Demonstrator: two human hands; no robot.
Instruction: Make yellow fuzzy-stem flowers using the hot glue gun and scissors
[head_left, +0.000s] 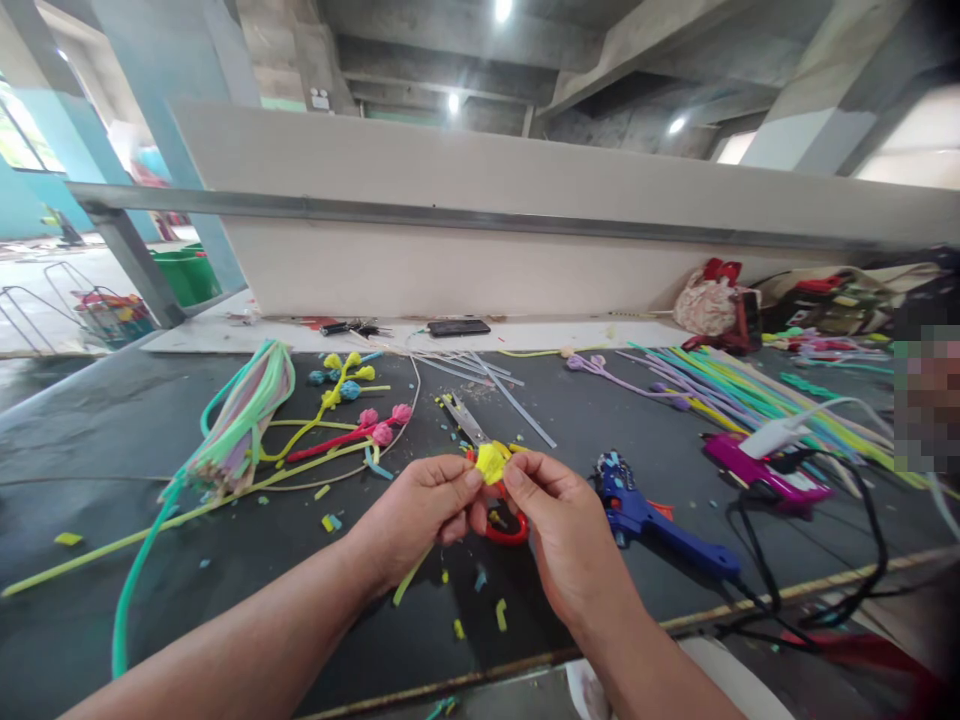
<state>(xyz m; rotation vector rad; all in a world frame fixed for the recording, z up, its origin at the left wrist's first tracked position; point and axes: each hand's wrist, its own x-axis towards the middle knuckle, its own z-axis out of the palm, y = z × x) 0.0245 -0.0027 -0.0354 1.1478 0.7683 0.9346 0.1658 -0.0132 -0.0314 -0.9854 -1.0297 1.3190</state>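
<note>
Obs., head view. L hand (pixel 427 495) + R hand (pixel 562 510) both raised over a dark grey worktop (pixel 247 560), fingertips meeting approx. at ctr. Between them: a small, bright yellow, crumpled fuzzy piece (pixel 491 464). Grip, L: narrow, thumb + finger pinched on its L edge. Grip, R: narrow likewise, thumb + finger on its R edge.

Directly behind/below the piece: metal scissors w/ red handles (pixel 508 530), blades slightly apart, pointing away from the person; handles partly hidden by the hands. A thin yellow-green strip (pixel 411 580) shows just below L hand; contact w/ hand can't be told. Small yellow + blue offcuts (pixel 501 615) scattered around.

L side of worktop: tied bundle of pastel fuzzy stems (pixel 259 400), mostly green/pink/lilac; next to it, a branched yellow stem w/ yellow + blue bobbles (pixel 334 395) and a red stem w/ pink bobbles (pixel 322 441).

R side: blue glue gun (pixel 645 520), just beside R hand, no contact seen. Farther R, a magenta power strip (pixel 757 470) w/ white plug-in adapter (pixel 772 437) on it. Behind these, a fan of loose multicoloured stems (pixel 750 385), plus a purple stem w/ purple bobbles (pixel 630 382) at its L end.

Far edge, on white ledge: dark phone (pixel 458 328), lying flat; bunch of keys (pixel 356 327) to its L.
</note>
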